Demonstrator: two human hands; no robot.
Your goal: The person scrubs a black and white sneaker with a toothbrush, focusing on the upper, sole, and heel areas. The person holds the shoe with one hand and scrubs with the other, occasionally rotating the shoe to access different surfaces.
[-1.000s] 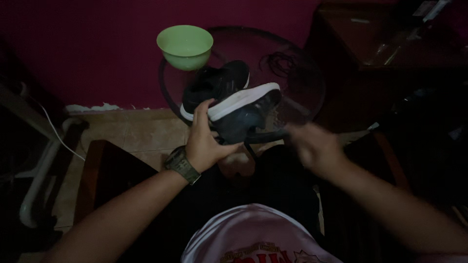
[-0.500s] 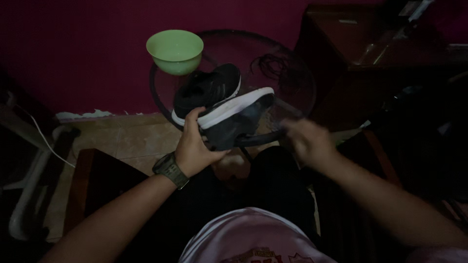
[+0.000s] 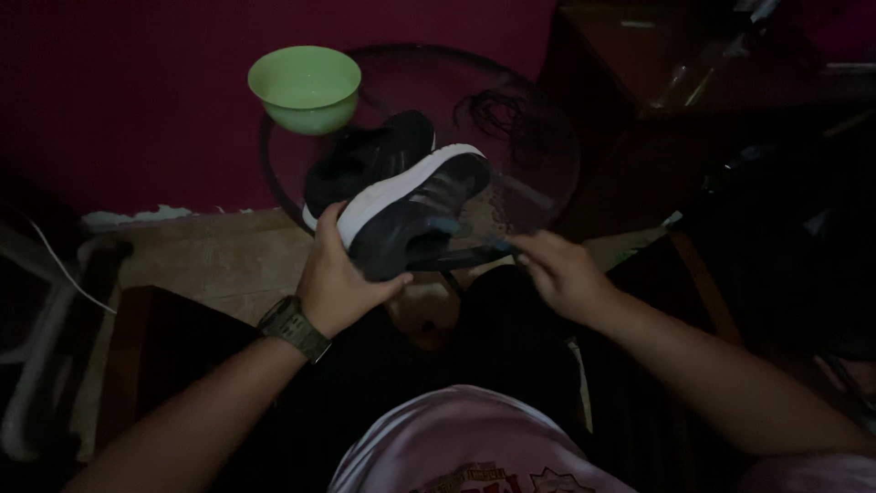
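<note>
My left hand grips a dark sneaker with a white sole, held on its side above my lap. My right hand pinches a dark shoelace that runs from the sneaker toward my fingers. A second dark sneaker lies on the round glass table just behind the held one. A watch with a dark strap is on my left wrist.
A green bowl stands on the glass table's far left edge. A loose bundle of dark laces lies on the glass at the back. A dark wooden cabinet stands to the right, a magenta wall behind, pale furniture at left.
The view has shifted, so the table and bowl sit lower and more to the left. My right hand has pulled the lace out a little to the right; my left hand keeps its grip.
</note>
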